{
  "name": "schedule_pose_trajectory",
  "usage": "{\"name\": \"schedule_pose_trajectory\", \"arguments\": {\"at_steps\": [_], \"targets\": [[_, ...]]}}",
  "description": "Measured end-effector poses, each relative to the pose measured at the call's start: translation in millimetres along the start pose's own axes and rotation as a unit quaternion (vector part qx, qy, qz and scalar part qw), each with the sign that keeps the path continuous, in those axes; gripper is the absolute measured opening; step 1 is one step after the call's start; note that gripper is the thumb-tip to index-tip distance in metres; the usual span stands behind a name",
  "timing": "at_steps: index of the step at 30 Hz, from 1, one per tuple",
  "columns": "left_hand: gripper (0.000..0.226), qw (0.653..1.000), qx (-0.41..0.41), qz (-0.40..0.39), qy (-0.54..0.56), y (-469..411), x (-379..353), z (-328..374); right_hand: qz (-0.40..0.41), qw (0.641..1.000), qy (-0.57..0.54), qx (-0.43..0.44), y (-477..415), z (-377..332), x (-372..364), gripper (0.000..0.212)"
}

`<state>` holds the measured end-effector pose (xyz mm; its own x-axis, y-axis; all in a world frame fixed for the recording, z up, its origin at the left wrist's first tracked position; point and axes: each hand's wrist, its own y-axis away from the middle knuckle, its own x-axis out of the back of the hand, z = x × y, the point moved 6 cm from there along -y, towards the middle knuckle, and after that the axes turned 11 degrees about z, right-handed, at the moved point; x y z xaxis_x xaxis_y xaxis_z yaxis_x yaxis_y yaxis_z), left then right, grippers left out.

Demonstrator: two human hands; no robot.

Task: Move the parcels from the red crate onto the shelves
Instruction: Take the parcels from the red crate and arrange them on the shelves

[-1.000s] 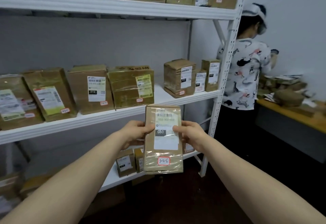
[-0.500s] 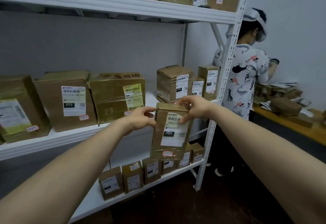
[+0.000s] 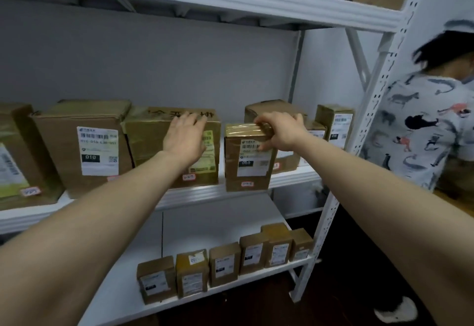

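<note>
View from a head-worn camera, looking along two bare forearms towards white metal shelving. The right hand (image 3: 279,133) has its fingers curled over the top rear edge of a tall, tape-wrapped brown parcel (image 3: 246,174) with a white shipping label. It holds the parcel upright with the label facing outward, likely so the number stays readable from the aisle. The parcel is at the front of the middle shelf (image 3: 195,196), in a gap between a wide box (image 3: 151,151) on its left and another carton (image 3: 261,110) on its right. Its lower edge appears to overlap the shelf's front lip, so it probably needs a push further in. The left hand (image 3: 184,138) is spread flat, fingers straight, against the front of the wide box and grips nothing. It seems to be bracing that box so the gap stays open. A row of small boxes (image 3: 224,266) stands on the lower shelf (image 3: 230,223). At the right, another person (image 3: 423,130) in a patterned shirt faces away. The red crate is not in view.
</note>
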<state>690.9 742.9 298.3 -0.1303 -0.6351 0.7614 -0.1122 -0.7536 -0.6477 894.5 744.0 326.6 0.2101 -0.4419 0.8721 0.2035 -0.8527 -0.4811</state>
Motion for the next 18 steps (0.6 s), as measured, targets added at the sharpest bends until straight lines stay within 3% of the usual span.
{"name": "schedule_pose_trajectory", "arguments": {"at_steps": [5, 18], "targets": [[0.079, 0.996, 0.031, -0.063, -0.052, -3, -13, -7, 0.012, 0.999, -0.008, 0.031, -26, 4, -6, 0.058], [0.067, 0.992, 0.042, -0.068, -0.095, -15, -17, -7, -0.002, 0.996, -0.017, 0.083, -65, 14, -26, 0.058]]}}
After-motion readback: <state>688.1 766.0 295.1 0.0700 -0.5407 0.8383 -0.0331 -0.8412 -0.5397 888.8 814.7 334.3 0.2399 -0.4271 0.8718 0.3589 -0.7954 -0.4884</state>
